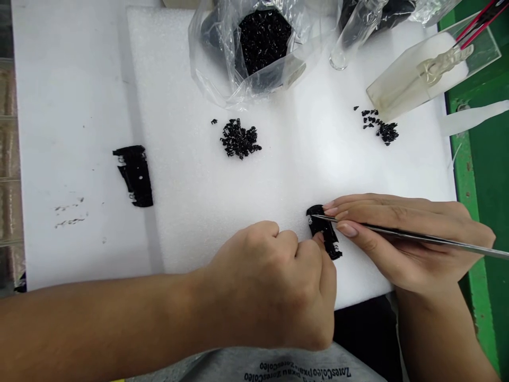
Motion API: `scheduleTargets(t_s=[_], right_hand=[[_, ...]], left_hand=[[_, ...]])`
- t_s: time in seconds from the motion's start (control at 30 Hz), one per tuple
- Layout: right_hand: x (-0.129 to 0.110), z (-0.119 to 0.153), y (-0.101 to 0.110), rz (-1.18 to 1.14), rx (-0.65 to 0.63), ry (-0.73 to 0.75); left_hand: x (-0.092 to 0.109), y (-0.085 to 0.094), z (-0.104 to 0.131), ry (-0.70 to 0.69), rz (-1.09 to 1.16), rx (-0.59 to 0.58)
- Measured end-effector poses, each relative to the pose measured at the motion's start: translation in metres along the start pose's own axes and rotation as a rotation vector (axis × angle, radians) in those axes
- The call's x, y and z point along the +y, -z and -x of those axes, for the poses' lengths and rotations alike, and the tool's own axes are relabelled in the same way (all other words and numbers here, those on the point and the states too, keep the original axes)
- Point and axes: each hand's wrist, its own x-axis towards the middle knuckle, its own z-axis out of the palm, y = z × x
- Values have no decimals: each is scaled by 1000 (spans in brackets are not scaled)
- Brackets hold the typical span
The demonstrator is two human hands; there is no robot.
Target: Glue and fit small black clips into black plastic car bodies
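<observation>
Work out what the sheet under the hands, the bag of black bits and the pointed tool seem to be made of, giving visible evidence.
Sheet: probably plastic foam; matt white, finely grained.
Bag: thin, glossy clear plastic; it crinkles and shows its contents.
Pointed tool: likely metal, perhaps steel, from its grey shine and slim tip.

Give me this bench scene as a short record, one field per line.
Left hand: curled, thumb on a dark part
Right hand: holding a thin metal tool, tip at that part's far end
Surface: white foam sheet
Small black pieces: centre pile, right pile beside a milky container
Beyond centre pile: clear bag with more black pieces
Left side: second dark part, untouched
</observation>
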Motion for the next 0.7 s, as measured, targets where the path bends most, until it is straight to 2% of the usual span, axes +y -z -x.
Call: scheduleTargets(t_s=[0.13,0.23,0.3,0.43,0.53,0.57,0.6,0.63,0.7], right_hand=[[-4,-1,6,-21,27,-39],[-11,-20,13,-18,23,-160],[-16,-42,12,63,-18,-201],[-20,-88,5,257,-134,-98],[-15,-104,21,297,-300,-184],[-12,-106,31,286,-301,-219],[-8,-108,43,279,-243,-239],[-3,-110,55,284,-126,-249],[9,-117,74,358,183,-255]], left_hand=[[-1,1,0,-3,-11,24],[-2,0,0,-9,-28,31],[-2,0,1,-9,-33,32],[-4,-4,6,-27,-58,46],[-6,-8,9,-61,-93,76],[-7,-9,10,-70,-105,76],[-7,-10,11,-80,-115,75],[-7,-11,11,-90,-126,72],[-7,-12,13,-99,-144,74]])
